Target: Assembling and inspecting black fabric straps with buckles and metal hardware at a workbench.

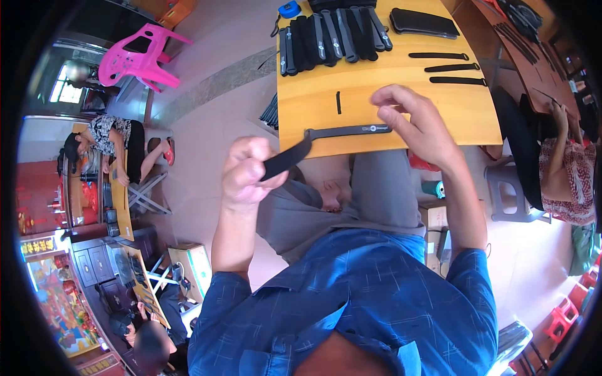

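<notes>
i'm watching from afar: the left hand [248,168] is clamping the black end of a black-and-grey fastening strap [345,131], thumb and fingers together on it, just off the near edge of the tabletop [376,75]. from there the strap is running up to a small loop, and its grey length is lying along the near edge, toward the right. the right hand [425,128] is hovering at that right end, thumb and fingers apart; i'm not managing to tell if it's touching. a short black strip [338,103] is lying just beyond the strap. three black straps [451,67] are lying farther right, below a dark flat bundle [425,23]. a row of black and grey straps [335,37] is covering the far left, a blue tape measure [290,9] sitting beside it.
</notes>
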